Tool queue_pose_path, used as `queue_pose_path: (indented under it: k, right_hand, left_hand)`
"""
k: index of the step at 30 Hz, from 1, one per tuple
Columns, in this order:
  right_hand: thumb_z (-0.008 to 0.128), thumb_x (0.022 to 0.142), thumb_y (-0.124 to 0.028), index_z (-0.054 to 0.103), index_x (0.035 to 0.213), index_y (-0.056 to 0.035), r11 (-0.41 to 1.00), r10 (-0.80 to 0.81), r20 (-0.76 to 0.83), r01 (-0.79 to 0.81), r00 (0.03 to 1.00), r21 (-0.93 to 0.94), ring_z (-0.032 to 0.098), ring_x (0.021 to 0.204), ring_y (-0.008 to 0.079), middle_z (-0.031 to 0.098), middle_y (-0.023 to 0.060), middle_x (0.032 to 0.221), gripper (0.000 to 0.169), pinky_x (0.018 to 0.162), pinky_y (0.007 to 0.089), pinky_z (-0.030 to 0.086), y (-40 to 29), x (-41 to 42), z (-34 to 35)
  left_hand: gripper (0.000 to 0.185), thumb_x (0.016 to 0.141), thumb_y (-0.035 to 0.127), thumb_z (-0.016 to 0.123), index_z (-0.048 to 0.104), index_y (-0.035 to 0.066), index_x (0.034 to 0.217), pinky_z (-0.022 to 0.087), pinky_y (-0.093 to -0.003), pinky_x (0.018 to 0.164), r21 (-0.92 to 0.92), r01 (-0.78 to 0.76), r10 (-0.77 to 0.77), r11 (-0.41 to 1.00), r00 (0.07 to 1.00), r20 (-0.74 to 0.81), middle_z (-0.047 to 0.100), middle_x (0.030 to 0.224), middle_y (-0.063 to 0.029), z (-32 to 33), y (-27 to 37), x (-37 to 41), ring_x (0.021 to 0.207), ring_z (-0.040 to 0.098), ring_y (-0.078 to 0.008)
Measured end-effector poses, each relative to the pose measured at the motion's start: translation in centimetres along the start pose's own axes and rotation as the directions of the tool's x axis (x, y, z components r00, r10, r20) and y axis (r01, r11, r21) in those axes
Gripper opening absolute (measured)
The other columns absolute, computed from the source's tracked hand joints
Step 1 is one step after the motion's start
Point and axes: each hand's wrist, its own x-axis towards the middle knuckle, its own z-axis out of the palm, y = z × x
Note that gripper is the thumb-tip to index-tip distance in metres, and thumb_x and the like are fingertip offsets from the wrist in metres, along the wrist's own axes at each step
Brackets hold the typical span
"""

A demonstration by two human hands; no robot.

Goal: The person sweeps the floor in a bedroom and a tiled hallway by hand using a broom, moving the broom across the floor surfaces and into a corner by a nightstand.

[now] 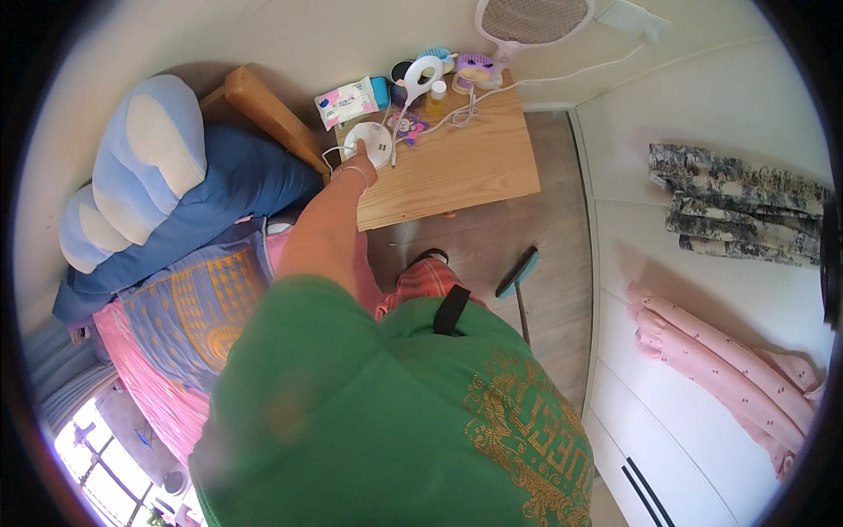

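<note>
My left hand (356,170) reaches out over the near left corner of a wooden bedside table. Its extended index finger touches the top of a round white base with two ports (377,143), which looks like a lamp base; the other fingers are partly hidden. A white cable (329,153) curves beside the hand. From near the base rises a white ring-headed lamp (422,74). A small purple packet with a cartoon figure (409,127) lies right of the base, and a pack of wipes (347,103) is behind it. My right hand is out of view.
The wooden tabletop (461,165) also holds a bottle of yellow liquid (435,99), a purple round item (473,66) and an electric fly swatter (535,20). A bed with a patterned cloth (197,296) is at left. A broom head (517,271) rests on the floor; clothes (718,375) hang at right.
</note>
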Motion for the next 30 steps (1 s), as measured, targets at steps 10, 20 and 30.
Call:
queue_pose_path:
  k: [10,20,30]
  right_hand:
    - [0.048,0.072,-0.021,0.05,0.098,-0.0008,0.974,0.076,-0.011,-0.072,0.997,0.214,0.052,0.08,0.0151,0.056,0.0093,0.088,0.033,0.068,0.0258,0.04,-2.8,-1.8,1.6]
    - [0.049,0.072,-0.022,0.05,0.098,-0.0015,0.979,0.07,-0.012,-0.066,0.997,0.192,0.053,0.079,0.0155,0.056,0.0108,0.087,0.033,0.066,0.026,0.041,-0.1,-0.4,1.9]
    - [0.049,0.071,-0.02,0.049,0.1,-0.0015,0.979,0.086,0.017,-0.087,0.996,0.183,0.052,0.077,0.0151,0.056,0.0103,0.085,0.034,0.064,0.0257,0.041,-0.1,-0.1,1.1]
  left_hand:
    - [0.079,0.064,0.02,0.05,-0.001,0.008,0.124,0.038,-0.0331,0.077,-0.185,-0.026,-0.025,0.982,0.964,-0.264,0.046,0.102,-0.0228,-1.1,0.0,-4.5,0.091,0.048,-0.0305]
    - [0.061,0.072,0.019,0.035,0.004,0.015,0.125,0.035,-0.0347,0.082,-0.198,-0.042,0.001,0.979,0.98,-0.2,0.037,0.115,-0.0155,-1.2,0.6,-5.7,0.101,0.043,-0.0278]
    - [0.064,0.07,0.013,0.037,0.005,0.014,0.125,0.038,-0.038,0.078,-0.195,-0.03,-0.006,0.98,0.983,-0.181,0.04,0.113,-0.014,-1.7,1.4,-8.0,0.098,0.045,-0.0278]
